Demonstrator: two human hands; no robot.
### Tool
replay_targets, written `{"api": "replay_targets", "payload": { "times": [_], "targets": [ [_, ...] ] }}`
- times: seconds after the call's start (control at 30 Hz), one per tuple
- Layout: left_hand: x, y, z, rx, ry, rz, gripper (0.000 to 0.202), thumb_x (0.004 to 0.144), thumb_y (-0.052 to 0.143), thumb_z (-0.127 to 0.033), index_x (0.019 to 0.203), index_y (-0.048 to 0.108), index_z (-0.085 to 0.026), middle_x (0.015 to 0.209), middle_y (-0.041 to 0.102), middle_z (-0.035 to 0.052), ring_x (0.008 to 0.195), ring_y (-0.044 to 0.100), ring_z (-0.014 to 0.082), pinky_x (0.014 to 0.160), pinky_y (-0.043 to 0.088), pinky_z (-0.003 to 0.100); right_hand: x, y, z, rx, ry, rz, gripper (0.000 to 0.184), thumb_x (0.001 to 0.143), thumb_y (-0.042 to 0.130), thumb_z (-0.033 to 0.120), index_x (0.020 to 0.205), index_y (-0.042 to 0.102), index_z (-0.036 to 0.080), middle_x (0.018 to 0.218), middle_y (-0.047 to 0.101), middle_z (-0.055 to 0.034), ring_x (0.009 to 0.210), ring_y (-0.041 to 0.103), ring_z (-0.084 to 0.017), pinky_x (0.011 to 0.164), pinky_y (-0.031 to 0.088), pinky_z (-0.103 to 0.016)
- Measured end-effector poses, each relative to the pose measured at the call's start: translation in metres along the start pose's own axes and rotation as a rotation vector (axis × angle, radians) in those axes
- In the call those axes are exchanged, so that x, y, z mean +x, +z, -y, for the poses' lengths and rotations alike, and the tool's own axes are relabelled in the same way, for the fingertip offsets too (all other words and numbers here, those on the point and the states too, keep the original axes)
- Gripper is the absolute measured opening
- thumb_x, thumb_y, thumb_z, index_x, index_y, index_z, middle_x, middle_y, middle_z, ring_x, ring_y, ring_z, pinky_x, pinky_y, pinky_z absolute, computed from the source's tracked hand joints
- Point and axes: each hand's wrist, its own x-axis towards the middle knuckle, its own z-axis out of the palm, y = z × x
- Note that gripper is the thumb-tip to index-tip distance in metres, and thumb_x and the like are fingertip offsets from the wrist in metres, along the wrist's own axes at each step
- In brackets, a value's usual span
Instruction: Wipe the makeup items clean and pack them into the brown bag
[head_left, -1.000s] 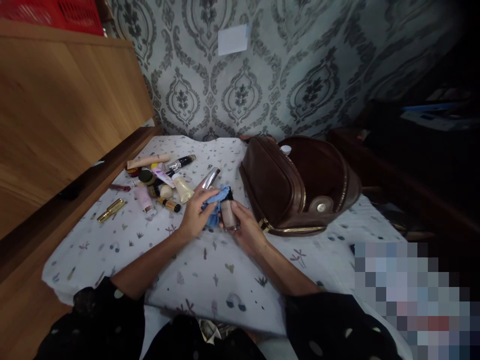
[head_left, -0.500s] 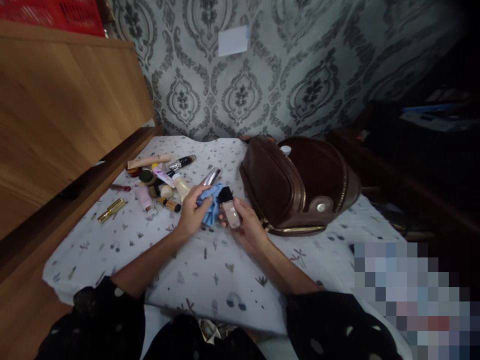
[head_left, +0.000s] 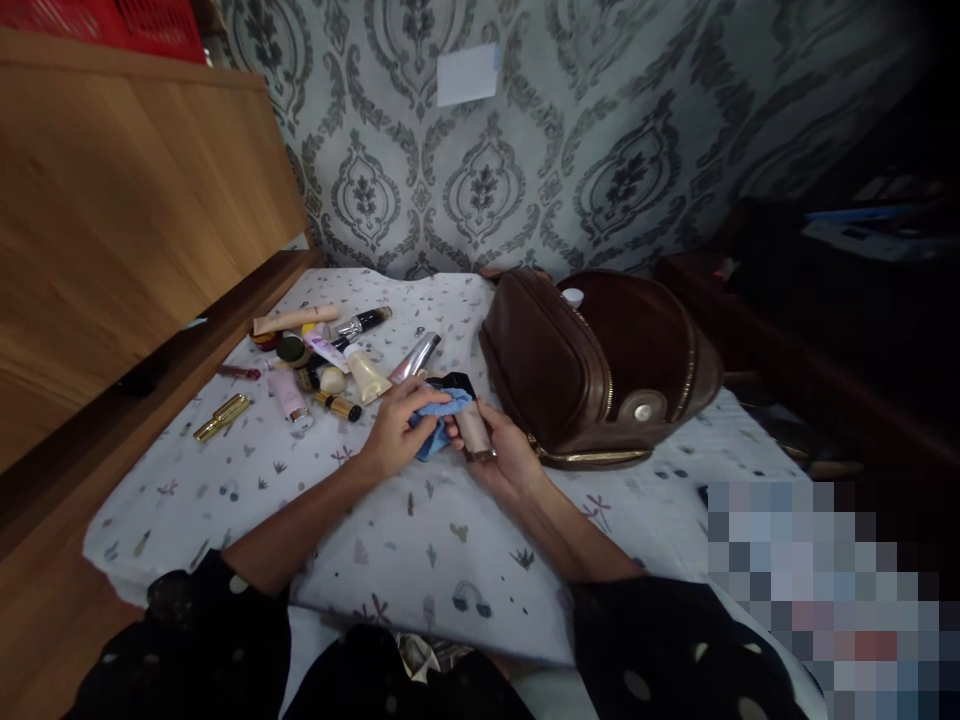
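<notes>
My right hand [head_left: 515, 455] is closed round a foundation bottle [head_left: 474, 432], beige with a black cap, tilted with its cap up and to the left. In my left hand [head_left: 395, 425] is a blue cloth [head_left: 433, 440], bunched up, and part of it lies against the bottle just below the cap. Beyond my left hand rest a silvery pink tube [head_left: 417, 354] and a cream tube [head_left: 367, 374]. The brown leather bag [head_left: 544, 365] lies to the right of the bottle, with a gold zip along its edge.
Several cosmetics are spread at the left, among them a pink tube [head_left: 288, 396], a gold tube [head_left: 222, 417] and a peach tube [head_left: 296, 320]. A patterned white sheet [head_left: 405, 570] covers the surface. A wooden cabinet [head_left: 142, 200] stands left; the papered wall [head_left: 480, 190] closes the back.
My left hand has brought the cloth rightward onto the upper part of the foundation bottle. The bottle has turned a little in my right hand, and its front label no longer shows clearly.
</notes>
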Motion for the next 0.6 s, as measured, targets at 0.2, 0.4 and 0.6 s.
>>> {"api": "replay_targets", "payload": {
  "times": [0.2,0.4,0.6],
  "targets": [
    [0.0022,-0.0048,0.0016,-0.087,-0.219,-0.111,0.018,0.087,0.06,-0.024,0.103,0.067,-0.023,0.102,0.068,0.004,0.089,0.063,0.0182,0.08,0.049,0.03,-0.0055,0.0048,0.0006,0.078,0.087,0.015,0.024,0.094,0.053,0.029,0.08,0.067,0.014,0.071,0.069,-0.0083,0.054,0.057,-0.015,0.04,0.046,-0.022],
    [0.0028,-0.0048,0.0008,-0.041,-0.146,-0.021,0.015,0.084,0.059,-0.019,0.097,0.067,-0.021,0.101,0.069,0.004,0.094,0.063,0.0193,0.086,0.049,0.032,-0.0032,0.0004,0.0021,0.082,0.097,0.042,0.036,0.1,0.042,0.031,0.081,0.066,0.012,0.066,0.069,-0.0085,0.05,0.058,-0.013,0.041,0.046,-0.02],
    [0.0039,-0.0061,-0.0018,-0.06,-0.13,-0.041,0.015,0.085,0.059,-0.019,0.097,0.067,-0.02,0.1,0.068,0.0045,0.093,0.063,0.0194,0.084,0.048,0.031,-0.0036,0.0002,-0.0012,-0.012,-0.085,0.017,0.02,0.087,0.066,0.036,0.099,0.066,0.02,0.073,0.07,-0.0028,0.057,0.062,-0.015,0.048,0.05,-0.023]
  ]
}}
